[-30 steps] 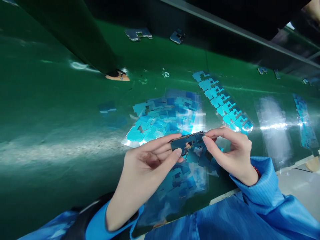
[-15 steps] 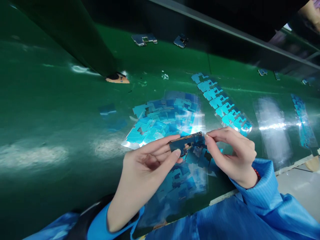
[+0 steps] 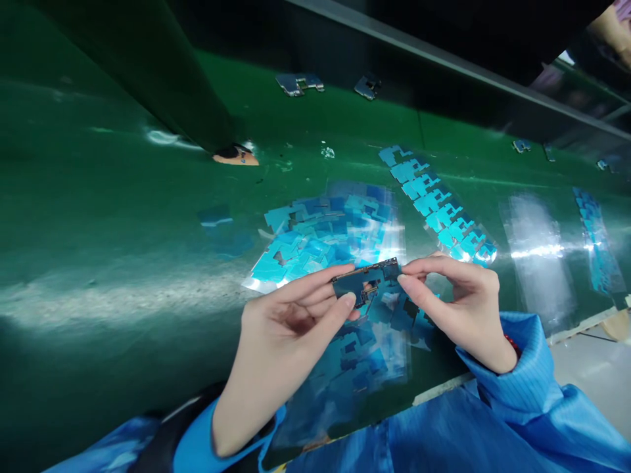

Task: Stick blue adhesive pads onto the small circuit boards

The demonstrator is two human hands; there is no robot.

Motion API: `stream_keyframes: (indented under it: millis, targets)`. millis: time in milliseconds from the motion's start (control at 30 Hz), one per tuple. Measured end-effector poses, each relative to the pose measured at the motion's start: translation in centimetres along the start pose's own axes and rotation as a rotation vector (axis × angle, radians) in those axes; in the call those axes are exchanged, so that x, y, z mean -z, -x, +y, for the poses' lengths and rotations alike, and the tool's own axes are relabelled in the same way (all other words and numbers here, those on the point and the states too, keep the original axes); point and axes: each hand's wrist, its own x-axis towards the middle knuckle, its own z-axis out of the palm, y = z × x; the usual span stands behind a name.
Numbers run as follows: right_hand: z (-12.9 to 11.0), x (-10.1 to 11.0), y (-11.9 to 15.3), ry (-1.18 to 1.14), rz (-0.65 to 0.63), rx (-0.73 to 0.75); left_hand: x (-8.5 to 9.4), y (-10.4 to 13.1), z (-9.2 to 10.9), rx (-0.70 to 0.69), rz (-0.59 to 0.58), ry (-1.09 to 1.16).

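Note:
My left hand (image 3: 290,328) is closed on the left part of a small dark circuit board (image 3: 351,284), its thumb on the face and fingers at the edge and behind. The board is tilted, with cutouts along its lower side. At the board's right end, my right hand (image 3: 456,302) has thumb and index finger pinched together; whether they grip the board or a thin film at its corner is too small to tell. Beneath and behind the board lies a heap of overlapping blue film pieces (image 3: 315,243) on clear sheets.
On the green table (image 3: 123,217), a strip of cut blue films (image 3: 426,197) lies behind my right hand. Two boards (image 3: 298,84) lie at the back. Clear sheets (image 3: 535,230) and another blue strip (image 3: 594,236) are at right. Someone's arm (image 3: 611,29) shows top right.
My right thumb and index finger have shifted slightly left, onto the board's right end. My left hand keeps its hold. The view has moved a little.

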Motion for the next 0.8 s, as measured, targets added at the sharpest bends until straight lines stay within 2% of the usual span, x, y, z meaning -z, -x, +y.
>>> stream_keyframes:
  millis: [300,567,800]
  targets:
    - [0.07,-0.02,0.21,0.056,-0.098,0.083,-0.03,0.06,-0.16,-0.049,0.025,0.015]
    - [0.07,-0.03,-0.26,-0.072,-0.134,-0.032,-0.06,0.03,-0.01,-0.029,0.009,-0.002]
    - [0.89,-0.53,-0.33,-0.242,-0.082,-0.153,-0.7,0.38,0.16,-0.04,0.104,0.036]
